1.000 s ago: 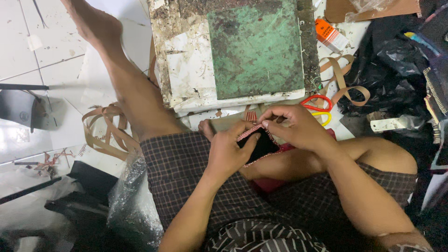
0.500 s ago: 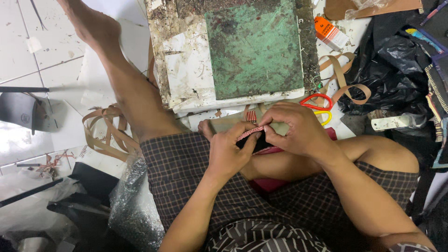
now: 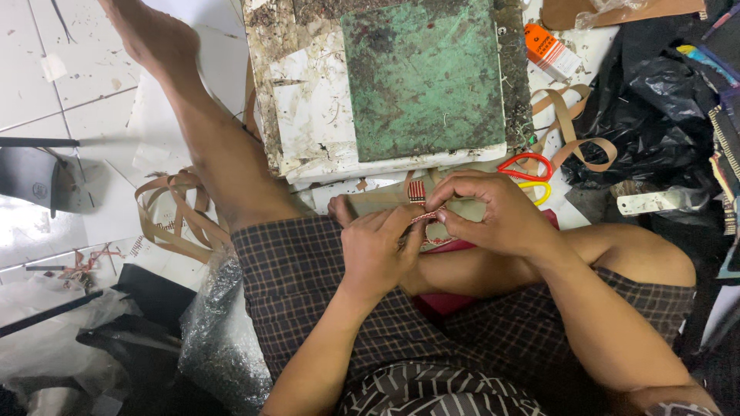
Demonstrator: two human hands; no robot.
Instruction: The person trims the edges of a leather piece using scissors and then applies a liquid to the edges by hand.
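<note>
your left hand and right hand meet over your lap, fingertips pinched together on a small red and white woven strip that sits between them, just above your checked shorts. a dark red piece lies under the hands on your thigh. there is little free room here: your bent right leg closes the 3 o'clock side and your stretched left leg runs away toward 11 o'clock.

just past the hands at 12 o'clock, a second short striped strip stands on the floor, touching the near edge of the worn white board. the green cutting mat lies on that board, its near edge close to your knuckles. red-handled scissors rest at 1 o'clock, just beside your right hand, with tan straps looping behind them. black plastic bags crowd the 2 o'clock side. more tan straps lie at 9 o'clock on the tiled floor, where space is open.

since a moment ago your hands have closed in tighter, covering the dark piece that showed between them.
</note>
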